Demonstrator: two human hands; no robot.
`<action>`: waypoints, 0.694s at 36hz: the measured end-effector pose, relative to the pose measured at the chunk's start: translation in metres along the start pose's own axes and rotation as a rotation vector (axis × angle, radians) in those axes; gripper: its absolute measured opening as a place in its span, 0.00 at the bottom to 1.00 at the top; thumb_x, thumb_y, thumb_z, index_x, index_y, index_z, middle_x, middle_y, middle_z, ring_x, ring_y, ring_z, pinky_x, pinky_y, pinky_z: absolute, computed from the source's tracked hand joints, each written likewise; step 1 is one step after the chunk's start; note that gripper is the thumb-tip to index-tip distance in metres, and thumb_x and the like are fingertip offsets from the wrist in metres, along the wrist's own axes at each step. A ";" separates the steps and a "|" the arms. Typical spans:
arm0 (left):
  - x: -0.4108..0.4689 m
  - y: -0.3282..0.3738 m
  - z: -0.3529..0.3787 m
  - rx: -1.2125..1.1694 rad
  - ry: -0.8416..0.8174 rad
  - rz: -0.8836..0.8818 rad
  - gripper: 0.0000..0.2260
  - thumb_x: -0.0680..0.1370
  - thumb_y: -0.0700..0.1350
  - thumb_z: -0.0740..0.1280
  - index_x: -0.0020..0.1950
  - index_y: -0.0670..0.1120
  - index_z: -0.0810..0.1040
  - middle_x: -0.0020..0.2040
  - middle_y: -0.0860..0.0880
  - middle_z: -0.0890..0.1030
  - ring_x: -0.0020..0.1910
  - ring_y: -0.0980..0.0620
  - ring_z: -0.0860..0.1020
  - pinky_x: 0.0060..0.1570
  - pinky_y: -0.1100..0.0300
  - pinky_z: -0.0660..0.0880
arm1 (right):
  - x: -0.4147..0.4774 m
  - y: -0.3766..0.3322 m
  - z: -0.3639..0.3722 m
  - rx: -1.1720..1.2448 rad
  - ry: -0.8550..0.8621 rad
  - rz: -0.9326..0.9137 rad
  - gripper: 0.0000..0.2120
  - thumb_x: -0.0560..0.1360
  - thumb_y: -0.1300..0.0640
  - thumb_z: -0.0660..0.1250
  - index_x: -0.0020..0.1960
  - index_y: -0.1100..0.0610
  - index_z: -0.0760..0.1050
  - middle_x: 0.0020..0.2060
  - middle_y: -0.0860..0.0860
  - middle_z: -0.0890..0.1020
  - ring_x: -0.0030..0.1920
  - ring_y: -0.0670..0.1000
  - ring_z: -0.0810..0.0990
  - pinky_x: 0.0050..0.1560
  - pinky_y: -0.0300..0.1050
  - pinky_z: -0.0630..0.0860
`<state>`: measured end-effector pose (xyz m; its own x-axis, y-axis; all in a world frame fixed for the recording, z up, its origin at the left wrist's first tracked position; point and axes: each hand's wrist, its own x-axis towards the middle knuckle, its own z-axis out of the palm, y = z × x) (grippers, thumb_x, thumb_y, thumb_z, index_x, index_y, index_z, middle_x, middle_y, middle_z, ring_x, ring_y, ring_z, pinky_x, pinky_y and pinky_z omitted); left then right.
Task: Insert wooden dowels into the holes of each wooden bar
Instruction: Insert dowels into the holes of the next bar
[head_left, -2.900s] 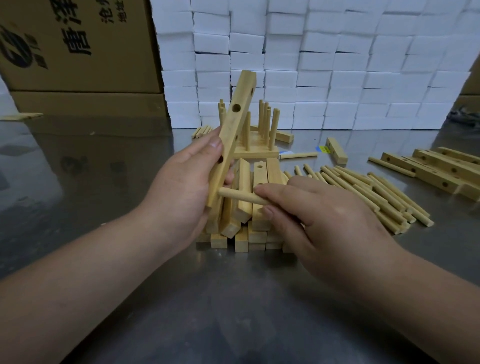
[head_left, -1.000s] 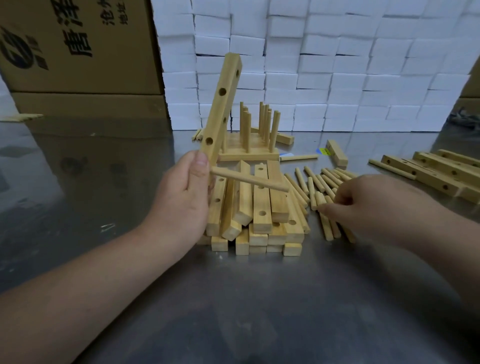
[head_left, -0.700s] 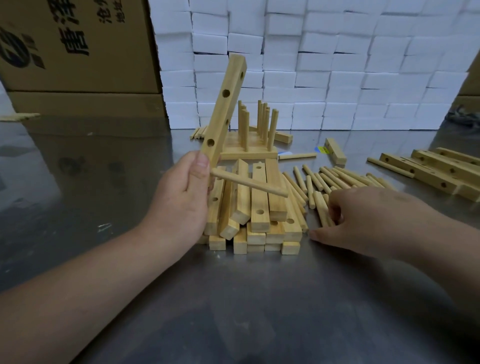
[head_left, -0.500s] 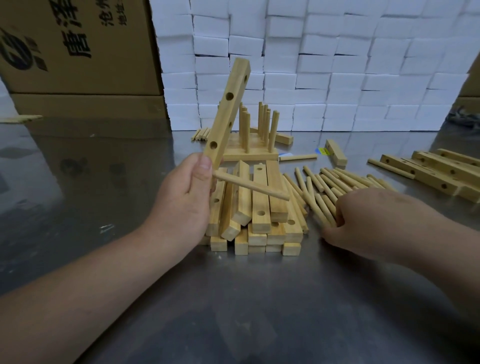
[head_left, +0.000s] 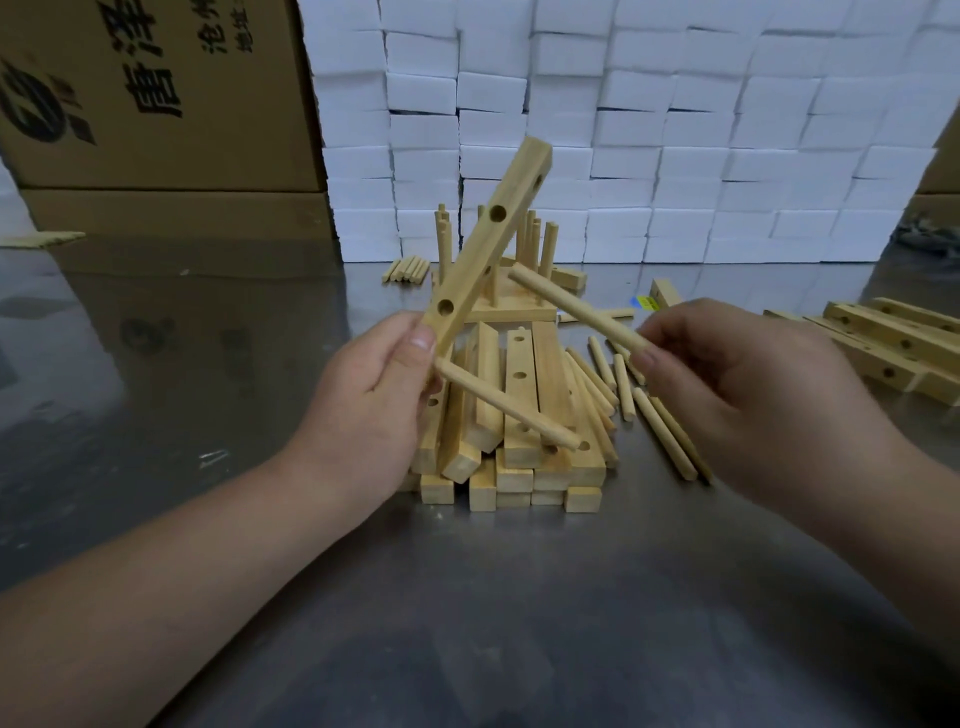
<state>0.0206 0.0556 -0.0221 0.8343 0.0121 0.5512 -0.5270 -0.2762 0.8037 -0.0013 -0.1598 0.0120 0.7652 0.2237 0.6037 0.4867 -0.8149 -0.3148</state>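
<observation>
A dull, reflective grey metal table (head_left: 156, 364) runs back to a wall of white foam blocks (head_left: 675, 156), with a brown cardboard box (head_left: 156, 104) at far left. Half a second ago the right hand (head_left: 743, 395) lay on the loose round dowels (head_left: 665, 436). Now it pinches a smooth pale wooden dowel (head_left: 571, 306), raised just right of the square-section holed wooden bar (head_left: 488, 239). The left hand (head_left: 363, 405) grips that bar's near end, tilted above the stacked bars (head_left: 519, 395), with an inserted dowel (head_left: 509, 410) in its near end.

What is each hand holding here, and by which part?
Left hand grips the wooden bar at its lower end; right hand pinches a dowel by its near end.
</observation>
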 end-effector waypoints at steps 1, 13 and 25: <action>0.000 0.001 0.000 -0.018 -0.017 0.010 0.14 0.79 0.49 0.55 0.44 0.44 0.76 0.29 0.56 0.69 0.29 0.59 0.67 0.27 0.68 0.65 | -0.001 -0.001 0.000 0.008 0.012 -0.019 0.09 0.70 0.46 0.57 0.44 0.46 0.75 0.26 0.43 0.74 0.32 0.44 0.73 0.27 0.40 0.65; -0.006 0.000 0.001 -0.161 -0.104 0.000 0.14 0.75 0.50 0.55 0.55 0.62 0.76 0.38 0.58 0.78 0.38 0.60 0.75 0.35 0.69 0.72 | -0.005 -0.003 0.005 0.025 0.090 -0.115 0.10 0.74 0.51 0.60 0.46 0.51 0.79 0.26 0.42 0.74 0.26 0.42 0.71 0.25 0.40 0.66; -0.001 0.007 0.001 -0.238 -0.013 -0.073 0.14 0.78 0.43 0.53 0.54 0.53 0.77 0.31 0.52 0.76 0.27 0.60 0.71 0.28 0.66 0.70 | -0.006 -0.002 0.004 0.028 0.087 -0.107 0.10 0.72 0.50 0.60 0.44 0.51 0.79 0.25 0.43 0.74 0.26 0.42 0.72 0.24 0.43 0.69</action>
<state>0.0163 0.0523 -0.0174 0.8726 0.0110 0.4883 -0.4875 -0.0408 0.8722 -0.0045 -0.1573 0.0061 0.6696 0.2603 0.6956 0.5760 -0.7734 -0.2649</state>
